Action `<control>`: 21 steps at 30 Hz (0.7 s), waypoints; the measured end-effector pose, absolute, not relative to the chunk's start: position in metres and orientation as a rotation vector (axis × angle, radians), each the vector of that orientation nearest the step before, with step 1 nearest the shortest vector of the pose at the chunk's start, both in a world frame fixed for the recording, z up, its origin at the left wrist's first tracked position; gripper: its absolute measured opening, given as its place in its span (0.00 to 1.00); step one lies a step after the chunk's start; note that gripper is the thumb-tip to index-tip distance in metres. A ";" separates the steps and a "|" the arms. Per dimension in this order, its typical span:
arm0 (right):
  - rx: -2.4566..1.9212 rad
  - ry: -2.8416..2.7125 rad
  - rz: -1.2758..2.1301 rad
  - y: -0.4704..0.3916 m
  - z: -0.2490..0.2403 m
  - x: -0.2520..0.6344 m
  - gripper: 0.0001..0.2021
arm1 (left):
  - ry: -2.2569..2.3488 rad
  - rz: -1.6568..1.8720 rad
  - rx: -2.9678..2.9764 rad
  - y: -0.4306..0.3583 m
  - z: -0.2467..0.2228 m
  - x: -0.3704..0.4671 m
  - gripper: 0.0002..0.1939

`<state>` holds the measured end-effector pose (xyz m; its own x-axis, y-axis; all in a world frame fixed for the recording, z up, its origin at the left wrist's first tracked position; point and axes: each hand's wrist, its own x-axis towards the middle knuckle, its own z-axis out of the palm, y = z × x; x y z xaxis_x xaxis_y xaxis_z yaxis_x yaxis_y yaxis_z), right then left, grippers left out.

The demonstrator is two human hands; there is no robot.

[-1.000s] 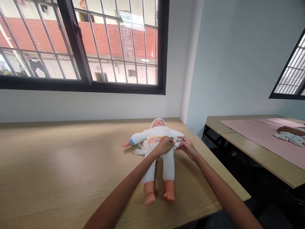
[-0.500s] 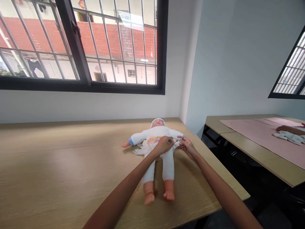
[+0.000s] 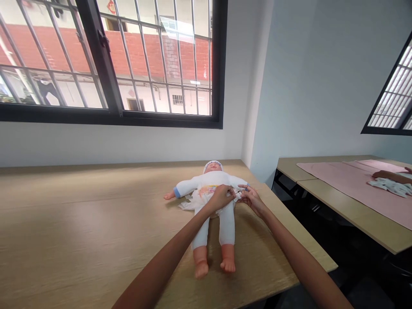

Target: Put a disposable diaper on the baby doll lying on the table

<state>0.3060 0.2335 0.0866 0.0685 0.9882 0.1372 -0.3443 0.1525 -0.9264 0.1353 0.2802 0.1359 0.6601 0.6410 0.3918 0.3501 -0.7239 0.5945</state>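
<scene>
A baby doll [image 3: 227, 229] lies on its back on the wooden table, feet toward me, in a white suit with blue cuffs and a white cap. Round its hips is a white diaper [image 3: 206, 192] with a coloured print at the waist; one loose side spreads out to the left. My left hand [image 3: 222, 196] lies over the diaper's front, its fingers closed on the diaper's edge. Close by on the right, my right hand [image 3: 252, 200] pinches the diaper's side wing beside the doll's sleeve. The fingertips nearly meet, and the exact grip between them is small and partly hidden.
The wooden table [image 3: 96, 240] runs to the wall, and its right edge is close to my right arm. Across a gap, another table bears a pink mat [image 3: 341, 184]; a person's hand [image 3: 386, 175] rests there on a patterned white cloth [image 3: 391, 185]. A barred window [image 3: 161, 64] is ahead.
My right hand has shifted slightly left, closer to my left hand, with its fingers drawn in more. The doll and the diaper stay in place.
</scene>
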 end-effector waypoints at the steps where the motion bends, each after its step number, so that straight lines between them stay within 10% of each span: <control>1: -0.860 -0.982 1.219 0.234 0.087 0.306 0.24 | 0.771 0.821 2.404 0.279 0.137 0.135 0.05; 21: -0.855 -0.968 1.219 0.234 0.087 0.304 0.23 | 0.796 0.804 2.435 0.281 0.137 0.136 0.08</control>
